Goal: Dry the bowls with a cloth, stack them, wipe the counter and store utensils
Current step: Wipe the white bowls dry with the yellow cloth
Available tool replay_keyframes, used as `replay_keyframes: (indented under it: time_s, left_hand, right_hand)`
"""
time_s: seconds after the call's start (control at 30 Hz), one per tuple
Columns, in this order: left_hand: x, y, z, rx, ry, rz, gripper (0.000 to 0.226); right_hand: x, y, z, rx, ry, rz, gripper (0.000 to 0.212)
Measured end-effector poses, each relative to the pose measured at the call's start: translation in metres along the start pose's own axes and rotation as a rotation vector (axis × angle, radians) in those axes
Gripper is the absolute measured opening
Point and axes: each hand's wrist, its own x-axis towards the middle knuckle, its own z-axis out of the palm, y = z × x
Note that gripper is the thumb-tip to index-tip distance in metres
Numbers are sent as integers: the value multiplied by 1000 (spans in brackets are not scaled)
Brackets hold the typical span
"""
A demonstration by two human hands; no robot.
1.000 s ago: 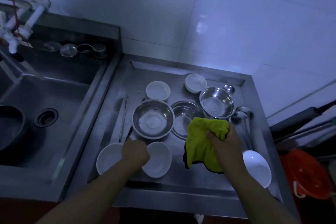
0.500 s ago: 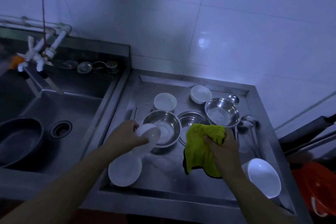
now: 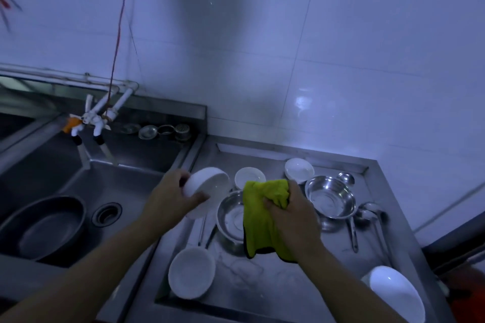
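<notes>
My left hand (image 3: 168, 198) grips a white bowl (image 3: 207, 185), lifted and tilted on its side above the steel counter (image 3: 275, 278). My right hand (image 3: 294, 212) holds a bunched yellow-green cloth (image 3: 259, 220) just to the right of that bowl; the cloth hangs over a steel bowl (image 3: 231, 217). Another white bowl (image 3: 191, 273) lies at the front left of the counter, and a large one (image 3: 396, 294) sits at the front right. Two small white bowls (image 3: 249, 177) (image 3: 299, 169) stand at the back. A second steel bowl (image 3: 329, 196) sits right of my right hand.
Ladles and spoons (image 3: 367, 220) lie at the counter's right side, chopsticks (image 3: 203, 228) under my left hand. A deep sink (image 3: 110, 191) on the left holds a dark basin (image 3: 44, 225). Taps (image 3: 94, 118) jut over it. White tiled wall behind.
My left hand picked a white bowl off the counter's front and raised it, tilting it toward the cloth. My right hand lifted the cloth slightly. The camera tilted up.
</notes>
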Motion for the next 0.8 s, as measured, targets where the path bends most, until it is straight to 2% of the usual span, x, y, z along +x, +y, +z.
replay_keyframes:
  time_s: [0.07, 0.17, 0.2, 0.23, 0.3, 0.37, 0.43, 0.5, 0.63, 0.7, 0.8]
  left_hand:
    - [-1, 6, -3, -162, 13, -96, 26]
    - [-8, 28, -3, -454, 7, -232, 21]
    - [-10, 37, -3, -571, -11, -275, 21]
    - [-13, 47, -3, -683, -37, -309, 22]
    - [-18, 62, -3, -799, -63, -335, 27]
    - [-20, 71, -5, -827, -67, -329, 27]
    - [-22, 78, -8, -859, -88, -293, 25]
    - [-24, 84, -11, -859, -105, -258, 24]
    - [-32, 94, -8, -768, -116, -86, 25]
    - [-35, 101, -4, -687, -106, 17, 25]
    - [-31, 112, 3, -685, -39, 37, 16]
  right_hand:
    - [6, -22, 1, -99, 91, -103, 25]
    - [10, -52, 9, -321, 323, -403, 27]
    - [8, -58, 15, -406, 351, -507, 31]
    - [4, -61, 21, -485, 333, -597, 33]
    - [-4, -59, 29, -600, 189, -707, 39]
    - [-9, -53, 27, -652, 55, -698, 45]
    - [-11, -49, 17, -706, 5, -719, 50]
    - [-10, -46, 8, -735, -10, -825, 47]
    - [-7, -53, -2, -581, 159, -881, 40]
    - [-5, -57, -3, -559, 202, -838, 29]
    - [-2, -63, -1, -479, 249, -716, 18]
